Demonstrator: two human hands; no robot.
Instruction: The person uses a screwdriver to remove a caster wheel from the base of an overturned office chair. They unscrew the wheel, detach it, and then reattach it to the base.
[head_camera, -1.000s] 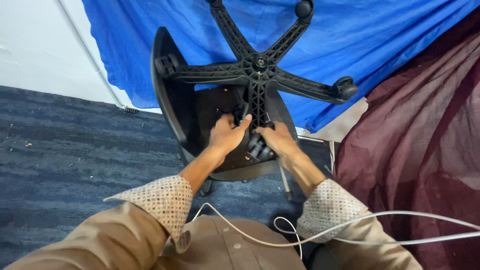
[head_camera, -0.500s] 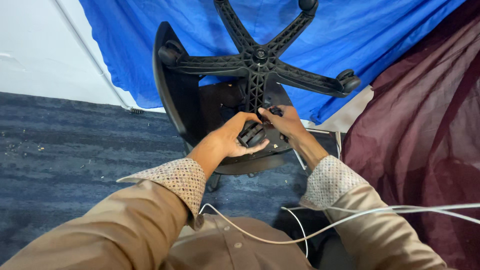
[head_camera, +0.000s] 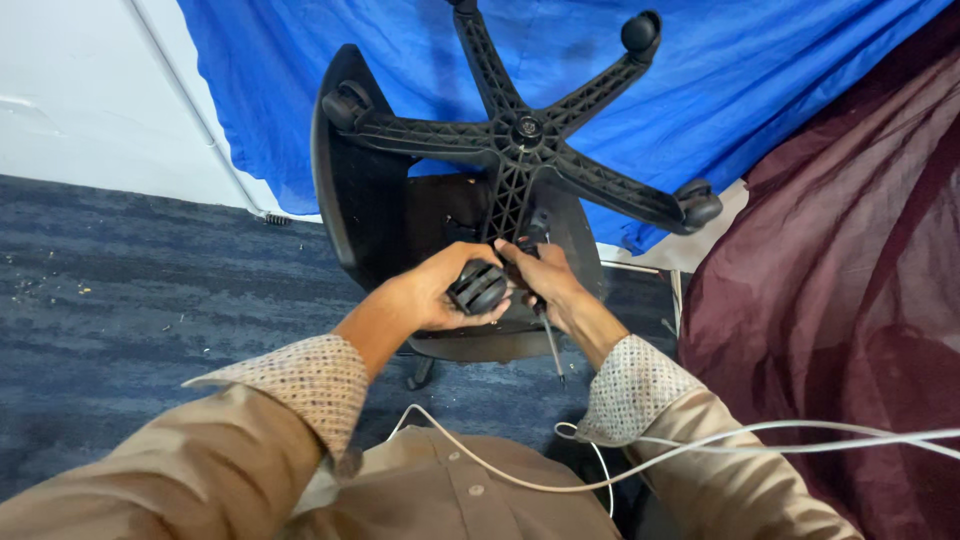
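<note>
From the head camera, both forearms reach forward from patterned cuffs and tan sleeves, and the two hands meet low at the middle of an overturned office chair (head_camera: 400, 230). The left hand (head_camera: 432, 292) curls around a black caster wheel (head_camera: 478, 287), fingers wrapped under it and thumb over the top, so it is clamped on the wheel. The right hand (head_camera: 545, 285) closes around the handle of a screwdriver (head_camera: 548, 335), whose thin shaft points down and toward the camera; its fingers sit just beside the caster, touching it or nearly so (the exact contact is hidden by the knuckles).

Above the hands rises the chair's black five-armed base (head_camera: 520, 140), its spokes spread like a star. Casters show at the tips of three spokes: one upper left (head_camera: 345, 100), one upper right (head_camera: 640, 32), one at the right (head_camera: 697, 205). The spoke that points down toward the hands ends right behind them. The dark seat underside lies behind the base.

A white cable (head_camera: 700, 445) crosses the person's lap. Behind the chair hangs a blue tarp (head_camera: 720, 90); a maroon cloth (head_camera: 840, 300) drapes on the right. The floor is blue-grey carpet (head_camera: 120, 300) with small crumbs, below a white wall (head_camera: 80, 100).
</note>
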